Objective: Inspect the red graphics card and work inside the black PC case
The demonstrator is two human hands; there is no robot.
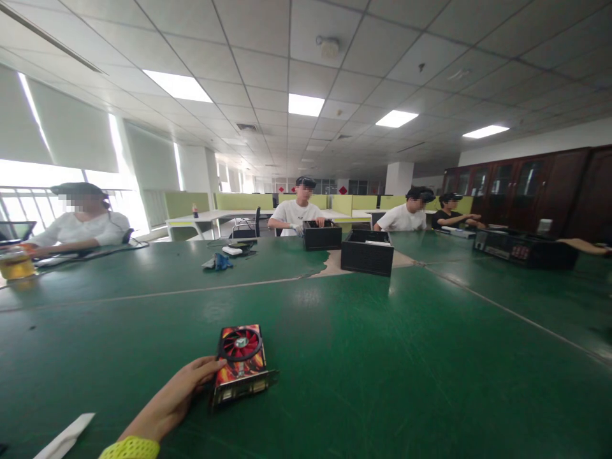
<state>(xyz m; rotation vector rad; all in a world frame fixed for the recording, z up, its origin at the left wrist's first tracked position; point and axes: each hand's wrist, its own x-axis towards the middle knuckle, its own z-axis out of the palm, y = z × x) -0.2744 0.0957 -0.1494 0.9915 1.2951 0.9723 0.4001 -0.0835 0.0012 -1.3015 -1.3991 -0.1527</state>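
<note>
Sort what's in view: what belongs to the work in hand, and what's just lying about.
In hand:
- graphics card with a red fan
- left hand, at the card's left edge

Apparently just lying about:
- white strip, lower left
- crumpled blue item
- jar of yellow liquid, far left

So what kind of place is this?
Probably an open-plan office: beyond the table with a glossy green top are white straight-edged desks with pale green flat partition panels, and dark brown glass-fronted cabinets on the right.
</note>
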